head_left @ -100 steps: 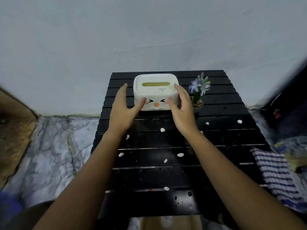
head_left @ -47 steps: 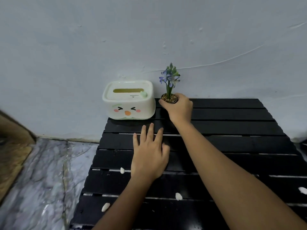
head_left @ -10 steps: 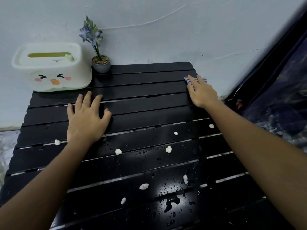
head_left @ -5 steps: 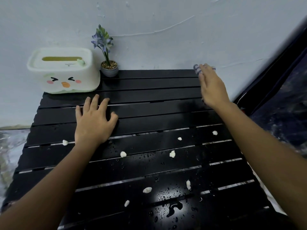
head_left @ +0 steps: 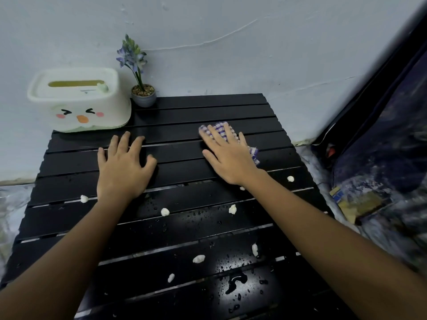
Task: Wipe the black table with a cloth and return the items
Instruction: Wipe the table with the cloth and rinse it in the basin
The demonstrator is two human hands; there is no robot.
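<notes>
The black slatted table [head_left: 184,229] fills the middle of the head view, wet with droplets and dotted with several white crumbs [head_left: 165,212]. My right hand [head_left: 228,155] lies flat, palm down, on a blue-and-white striped cloth [head_left: 219,128] pressed against the far slats; most of the cloth is hidden under the hand. My left hand [head_left: 124,167] rests flat on the table with fingers spread, holding nothing. A white tissue box with a duck face [head_left: 78,100] stands at the far left corner, with a small potted blue flower [head_left: 143,95] beside it.
A pale wall [head_left: 231,54] runs right behind the table. Marbled floor [head_left: 9,204] shows at the left. Dark bags and clutter [head_left: 381,181] sit close to the table's right edge. A puddle [head_left: 235,280] glistens on the near slats.
My right hand has slid the cloth from the far right corner toward the table's middle. Earlier, the tissue box and flower pot were moved to the far left corner. My left hand stays planted.
</notes>
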